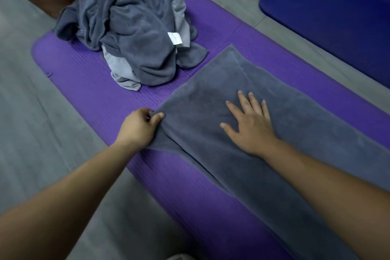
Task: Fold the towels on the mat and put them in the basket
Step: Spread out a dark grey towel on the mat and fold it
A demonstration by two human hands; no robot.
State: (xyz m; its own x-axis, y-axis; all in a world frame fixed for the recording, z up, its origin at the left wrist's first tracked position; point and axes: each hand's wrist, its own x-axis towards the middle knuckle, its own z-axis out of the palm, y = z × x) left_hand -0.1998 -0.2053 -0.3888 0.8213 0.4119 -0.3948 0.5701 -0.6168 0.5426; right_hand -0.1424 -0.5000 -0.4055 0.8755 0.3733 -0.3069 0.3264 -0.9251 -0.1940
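On the purple mat (88,82), the left hand (139,127) pinches the grey towel (295,133) edge; the right hand (249,126) presses flat, fingers spread.

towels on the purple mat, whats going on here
A person is folding a dark grey towel spread out on the purple mat. The left hand pinches the towel's near-left edge, while the right hand presses flat on its middle. A heap of unfolded towels waits further along the mat. No basket is in view.
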